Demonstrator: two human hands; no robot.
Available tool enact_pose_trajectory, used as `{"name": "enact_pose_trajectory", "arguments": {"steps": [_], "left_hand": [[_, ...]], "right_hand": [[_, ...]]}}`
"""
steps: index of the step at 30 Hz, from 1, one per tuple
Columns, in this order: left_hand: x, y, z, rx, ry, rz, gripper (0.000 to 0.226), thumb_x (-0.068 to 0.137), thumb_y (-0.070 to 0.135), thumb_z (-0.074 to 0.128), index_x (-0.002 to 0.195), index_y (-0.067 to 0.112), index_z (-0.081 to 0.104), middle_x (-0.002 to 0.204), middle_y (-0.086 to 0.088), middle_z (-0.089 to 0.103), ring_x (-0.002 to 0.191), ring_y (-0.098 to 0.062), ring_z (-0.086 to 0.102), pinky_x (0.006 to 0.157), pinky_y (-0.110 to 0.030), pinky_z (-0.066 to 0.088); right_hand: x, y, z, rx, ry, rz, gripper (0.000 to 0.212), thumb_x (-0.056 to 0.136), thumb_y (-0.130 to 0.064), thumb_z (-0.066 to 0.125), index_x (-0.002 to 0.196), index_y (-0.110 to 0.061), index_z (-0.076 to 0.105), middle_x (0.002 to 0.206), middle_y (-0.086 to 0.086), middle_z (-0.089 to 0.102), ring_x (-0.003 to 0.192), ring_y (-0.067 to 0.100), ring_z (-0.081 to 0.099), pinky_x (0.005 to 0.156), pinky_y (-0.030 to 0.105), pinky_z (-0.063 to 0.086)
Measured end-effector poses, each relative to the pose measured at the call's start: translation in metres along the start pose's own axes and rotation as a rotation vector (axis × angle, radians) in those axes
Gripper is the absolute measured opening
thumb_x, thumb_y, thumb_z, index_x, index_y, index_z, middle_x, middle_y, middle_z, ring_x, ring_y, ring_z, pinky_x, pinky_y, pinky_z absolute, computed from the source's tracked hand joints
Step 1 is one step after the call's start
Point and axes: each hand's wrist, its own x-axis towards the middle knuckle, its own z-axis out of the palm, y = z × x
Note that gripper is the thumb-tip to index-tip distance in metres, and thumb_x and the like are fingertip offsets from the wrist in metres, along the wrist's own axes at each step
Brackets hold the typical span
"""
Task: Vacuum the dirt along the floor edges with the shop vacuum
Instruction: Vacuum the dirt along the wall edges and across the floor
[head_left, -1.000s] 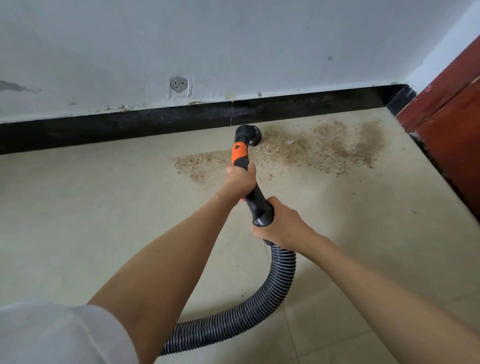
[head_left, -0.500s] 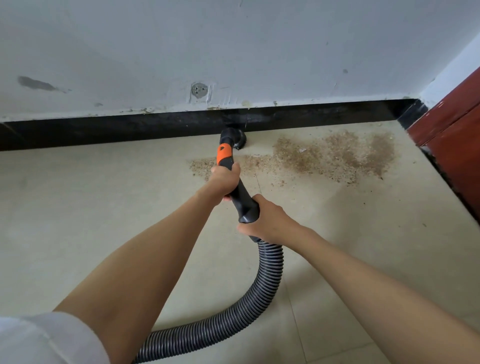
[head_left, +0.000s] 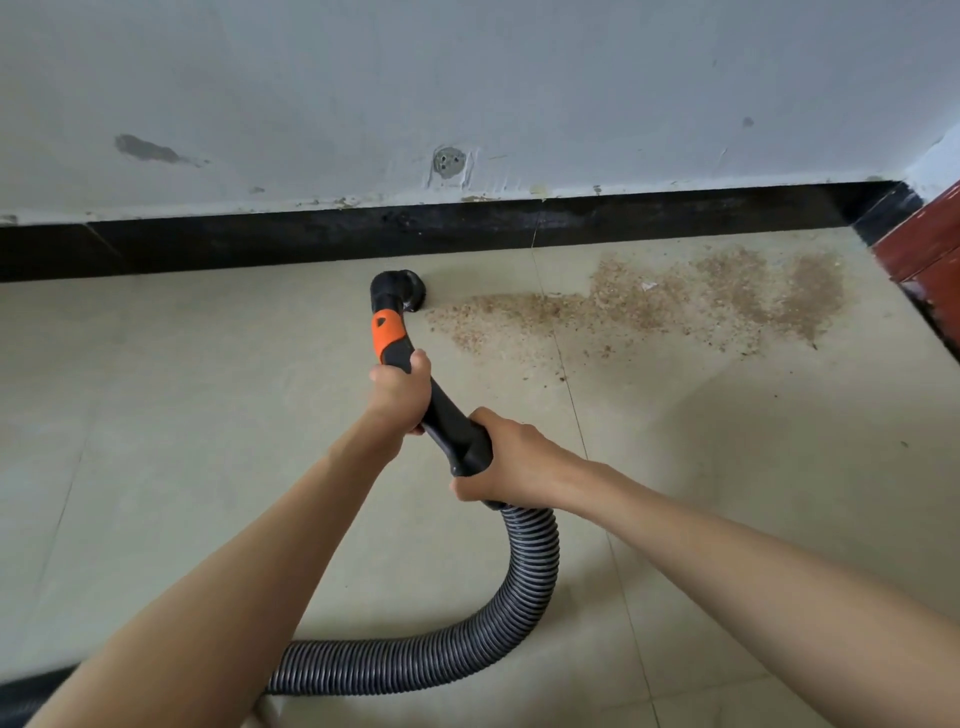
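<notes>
A black vacuum wand (head_left: 447, 415) with an orange band (head_left: 387, 331) ends in a round black nozzle (head_left: 402, 288) on the beige tiled floor, close to the black baseboard (head_left: 623, 223). My left hand (head_left: 400, 392) grips the wand just below the orange band. My right hand (head_left: 511, 460) grips the wand's lower end, where the ribbed grey hose (head_left: 530, 571) begins. The hose curves down and left behind my left arm. Brown sawdust-like dirt (head_left: 675, 301) spreads over the floor right of the nozzle, towards the corner.
A white scuffed wall (head_left: 467, 78) rises above the baseboard, with a small round plugged hole (head_left: 448, 160). A red-brown wooden door or cabinet (head_left: 930, 244) stands at the right edge by the corner. Beige tiles (head_left: 156, 415) stretch left and towards me.
The nozzle has swept left out of the dirt patch. The left part of the patch is gone from the floor. Both hands keep their grip on the wand.
</notes>
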Motion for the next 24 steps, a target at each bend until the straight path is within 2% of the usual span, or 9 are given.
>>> {"name": "enact_pose_trajectory", "arguments": {"steps": [3,6,9,12,14,16,19,21,24], "left_hand": [[-0.011,-0.002,0.013,0.018,-0.074,0.008,0.042,0.1,0.036,0.035,0.125,0.003,0.035,0.081,-0.005,0.046,0.067,-0.017,0.049,0.051,-0.028,0.043],[-0.015,0.004,0.026,0.025,-0.142,0.033,0.041,0.1,0.034,0.035,0.126,0.002,0.036,0.078,-0.003,0.044,0.07,-0.02,0.051,0.053,-0.029,0.045],[-0.014,0.013,0.038,0.023,-0.21,0.052,0.041,0.1,0.035,0.034,0.126,0.003,0.036,0.082,-0.005,0.047,0.086,-0.026,0.052,0.065,-0.034,0.049],[-0.011,0.02,0.054,0.026,-0.255,0.072,0.038,0.1,0.035,0.034,0.122,0.004,0.038,0.098,-0.01,0.051,0.089,-0.027,0.053,0.072,-0.036,0.05],[-0.01,0.025,0.067,0.036,-0.283,0.088,0.033,0.1,0.035,0.034,0.115,0.006,0.039,0.101,-0.012,0.051,0.089,-0.028,0.054,0.075,-0.038,0.051],[-0.011,0.032,0.083,0.067,-0.311,0.103,0.037,0.1,0.036,0.034,0.118,0.004,0.039,0.099,-0.012,0.051,0.085,-0.027,0.054,0.07,-0.037,0.052],[-0.016,0.039,0.105,0.132,-0.345,0.131,0.045,0.1,0.038,0.034,0.125,0.001,0.036,0.085,-0.007,0.049,0.069,-0.02,0.051,0.052,-0.028,0.044],[-0.019,0.041,0.117,0.15,-0.36,0.148,0.046,0.1,0.039,0.034,0.125,0.0,0.035,0.08,-0.005,0.046,0.064,-0.018,0.048,0.049,-0.027,0.04],[-0.02,0.046,0.126,0.156,-0.361,0.159,0.042,0.1,0.038,0.035,0.121,0.002,0.037,0.086,-0.007,0.049,0.064,-0.016,0.048,0.048,-0.026,0.038]], "right_hand": [[-0.014,0.008,0.006,-0.017,0.042,0.049,0.036,0.075,-0.025,0.069,0.102,-0.02,0.045,0.08,0.002,0.068,0.072,0.018,0.066,0.064,0.03,0.052],[-0.023,0.015,0.008,0.014,0.086,0.093,0.036,0.076,-0.026,0.067,0.103,-0.02,0.044,0.081,0.002,0.068,0.069,0.017,0.067,0.065,0.03,0.053],[-0.026,0.021,0.001,0.022,0.122,0.119,0.035,0.077,-0.027,0.067,0.101,-0.02,0.043,0.08,0.002,0.069,0.069,0.017,0.067,0.062,0.028,0.051],[-0.029,0.029,-0.011,0.016,0.145,0.153,0.035,0.077,-0.027,0.067,0.102,-0.02,0.043,0.078,0.002,0.069,0.069,0.018,0.067,0.061,0.028,0.051],[-0.032,0.036,-0.019,0.02,0.16,0.174,0.035,0.077,-0.027,0.067,0.102,-0.019,0.043,0.079,0.003,0.068,0.068,0.017,0.065,0.061,0.029,0.05],[-0.035,0.047,-0.025,0.055,0.186,0.201,0.037,0.077,-0.027,0.067,0.104,-0.018,0.044,0.084,0.005,0.067,0.074,0.02,0.066,0.067,0.033,0.053],[-0.043,0.063,-0.031,0.107,0.23,0.227,0.037,0.079,-0.028,0.068,0.105,-0.017,0.044,0.088,0.004,0.065,0.08,0.02,0.064,0.072,0.034,0.052],[-0.046,0.071,-0.034,0.12,0.25,0.234,0.037,0.079,-0.028,0.068,0.106,-0.017,0.044,0.085,0.0,0.063,0.077,0.016,0.061,0.071,0.032,0.051],[-0.048,0.076,-0.038,0.148,0.269,0.231,0.036,0.08,-0.027,0.068,0.105,-0.017,0.043,0.082,-0.003,0.06,0.072,0.011,0.058,0.064,0.028,0.047]]}}
